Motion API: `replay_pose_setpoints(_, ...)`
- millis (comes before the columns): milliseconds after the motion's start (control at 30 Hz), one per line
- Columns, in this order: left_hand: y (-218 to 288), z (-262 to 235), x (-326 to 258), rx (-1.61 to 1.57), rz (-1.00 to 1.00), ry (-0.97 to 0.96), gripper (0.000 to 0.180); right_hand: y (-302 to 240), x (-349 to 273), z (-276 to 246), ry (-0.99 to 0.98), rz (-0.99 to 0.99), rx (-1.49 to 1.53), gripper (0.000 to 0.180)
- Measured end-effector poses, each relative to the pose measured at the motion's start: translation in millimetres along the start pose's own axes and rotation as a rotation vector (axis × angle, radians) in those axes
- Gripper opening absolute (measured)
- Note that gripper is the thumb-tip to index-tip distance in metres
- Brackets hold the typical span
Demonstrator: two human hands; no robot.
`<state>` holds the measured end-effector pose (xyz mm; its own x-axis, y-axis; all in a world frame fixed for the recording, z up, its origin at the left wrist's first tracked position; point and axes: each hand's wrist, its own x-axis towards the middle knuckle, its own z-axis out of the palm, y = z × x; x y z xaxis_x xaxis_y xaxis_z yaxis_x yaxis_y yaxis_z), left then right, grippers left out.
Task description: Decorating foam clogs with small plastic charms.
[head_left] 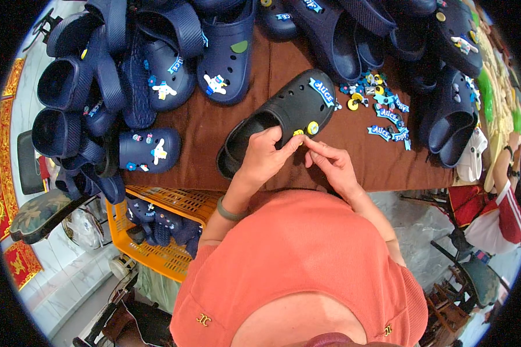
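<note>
A dark clog (295,104) lies slantwise on the brown cloth in front of me, with a blue lettered ribbon charm (322,92) near its toe and a round yellow charm (312,128) on its upper. My left hand (264,155) grips the clog at its foot opening, the fingers partly hidden inside. Its thumb reaches a small yellow charm (298,133) at the clog's side. Close against that thumb tip are the bent, drawn-together fingers of my right hand (333,169); whatever they pinch is hidden. Loose charms (388,115) in blue, yellow and white lie right of the clog.
Navy clogs (165,75) with charms pile up at the left and far side; more clogs (452,115) stand at the right. Below the table's left edge, an orange crate (156,254) holds dark clogs. At far right, another person's arm (506,159) shows.
</note>
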<state>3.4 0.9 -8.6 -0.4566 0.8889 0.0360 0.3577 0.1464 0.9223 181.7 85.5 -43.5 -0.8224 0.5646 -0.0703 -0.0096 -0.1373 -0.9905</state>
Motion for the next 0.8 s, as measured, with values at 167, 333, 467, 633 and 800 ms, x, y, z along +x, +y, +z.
replay_pose_setpoints(167,4,3,1,0.037,0.0,0.01,0.026,7,3,4,0.027,-0.081,-0.017,0.038)
replay_pose_setpoints(333,7,11,-1,0.046,-0.066,0.055,0.023,-3,14,8,0.144,-0.404,-0.551,0.04)
replay_pose_setpoints(467,4,10,-1,0.038,0.031,0.078,0.022,-10,26,6,0.218,-0.588,-0.747,0.034)
replay_pose_setpoints(633,-14,8,1,0.023,0.15,0.084,0.025,-17,32,8,0.296,-0.685,-0.932,0.026)
replay_pose_setpoints(800,-16,3,-1,0.068,-0.023,-0.032,0.026,-16,30,10,0.308,-0.595,-0.812,0.026)
